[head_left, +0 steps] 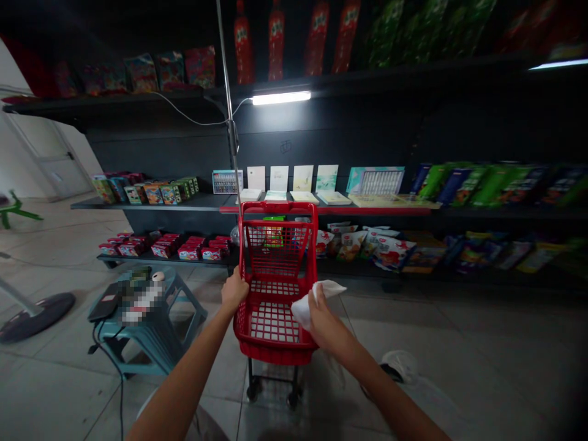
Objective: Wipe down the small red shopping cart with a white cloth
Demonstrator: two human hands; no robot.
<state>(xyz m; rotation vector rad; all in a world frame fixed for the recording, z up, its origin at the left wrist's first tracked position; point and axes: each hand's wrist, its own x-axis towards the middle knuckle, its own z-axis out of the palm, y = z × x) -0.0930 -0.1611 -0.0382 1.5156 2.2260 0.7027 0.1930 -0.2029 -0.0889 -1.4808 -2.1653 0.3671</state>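
A small red plastic shopping cart (275,350) stands upright on its wheels right in front of me, its grid basket facing up. My left hand (234,290) is closed around the left rim of the cart. On the other side, my right hand (321,315) grips a white cloth (303,311), which lies against the right rim; one corner of the cloth sticks out to the right above the fingers. Through the cart's grid the pale floor shows.
Behind the cart runs a dark shelf (184,205) with boxes, notebooks and snack bags. A blue stool (172,282) bearing several small items stands to the left, with a cable hanging down. A thin metal pole (228,92) rises behind the cart. Clear plastic (399,365) lies on the floor at right.
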